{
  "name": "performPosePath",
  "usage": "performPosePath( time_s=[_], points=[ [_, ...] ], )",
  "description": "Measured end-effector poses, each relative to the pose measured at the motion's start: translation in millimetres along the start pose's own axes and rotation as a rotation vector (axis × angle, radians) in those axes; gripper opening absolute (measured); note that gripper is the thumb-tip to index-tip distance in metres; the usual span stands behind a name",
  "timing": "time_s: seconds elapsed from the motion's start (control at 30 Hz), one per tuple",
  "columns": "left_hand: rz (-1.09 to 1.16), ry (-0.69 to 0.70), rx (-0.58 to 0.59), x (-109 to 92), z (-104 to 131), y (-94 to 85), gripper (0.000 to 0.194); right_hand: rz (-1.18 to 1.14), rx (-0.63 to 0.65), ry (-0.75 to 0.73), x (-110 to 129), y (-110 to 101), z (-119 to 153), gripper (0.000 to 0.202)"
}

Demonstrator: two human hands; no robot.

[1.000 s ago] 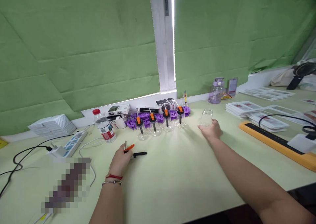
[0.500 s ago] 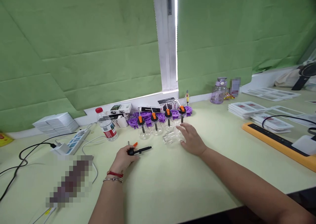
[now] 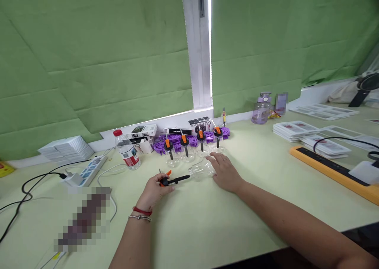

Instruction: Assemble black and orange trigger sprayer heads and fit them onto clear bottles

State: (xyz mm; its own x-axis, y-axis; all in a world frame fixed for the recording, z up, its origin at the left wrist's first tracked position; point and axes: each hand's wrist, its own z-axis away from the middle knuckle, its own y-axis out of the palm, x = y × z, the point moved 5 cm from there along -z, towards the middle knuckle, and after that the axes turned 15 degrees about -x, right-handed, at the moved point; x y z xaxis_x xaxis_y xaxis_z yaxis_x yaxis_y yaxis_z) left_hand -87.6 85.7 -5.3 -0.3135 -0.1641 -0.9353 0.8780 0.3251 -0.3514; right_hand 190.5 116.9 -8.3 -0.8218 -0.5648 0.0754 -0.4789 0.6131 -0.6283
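- Four bottles [image 3: 187, 156] were already fitted with black-and-orange tops [image 3: 184, 140].
- Fifth bottle [image 3: 201, 171] was tipped sideways over the tabletop [image 3: 207, 221], base clasped by the fingers of the right hand [image 3: 227, 173].
- Loose top [image 3: 164, 181] was clamped in the fingers of the left hand [image 3: 154, 190], stem aimed at the bottle's mouth.
- Fitting was judged unfinished; tip entry couldn't be confirmed.
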Motion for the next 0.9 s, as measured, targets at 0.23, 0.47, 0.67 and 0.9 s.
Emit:
performPosePath(
  time_s=[0.23, 0.47, 0.67, 0.9],
  points=[
    [0.111, 0.009, 0.047, -1, 1, 4.6, 0.053, -0.022, -0.008, -0.003, 2, -1, 0, 0.066],
    [0.176, -0.007, 0.081, -6, 18, 34.1, 0.056, -0.133, 0.003, -0.114, 24, -7, 0, 0.063],
    [0.232, 0.057, 0.136, -6, 20, 44.6, 0.060, -0.151, -0.009, -0.158, 30, -9, 1, 0.064],
    [0.121, 0.164, 0.107, -4, 19, 44.3, 0.062, -0.165, -0.009, -0.182, 33, -9, 2, 0.064]
  ],
)
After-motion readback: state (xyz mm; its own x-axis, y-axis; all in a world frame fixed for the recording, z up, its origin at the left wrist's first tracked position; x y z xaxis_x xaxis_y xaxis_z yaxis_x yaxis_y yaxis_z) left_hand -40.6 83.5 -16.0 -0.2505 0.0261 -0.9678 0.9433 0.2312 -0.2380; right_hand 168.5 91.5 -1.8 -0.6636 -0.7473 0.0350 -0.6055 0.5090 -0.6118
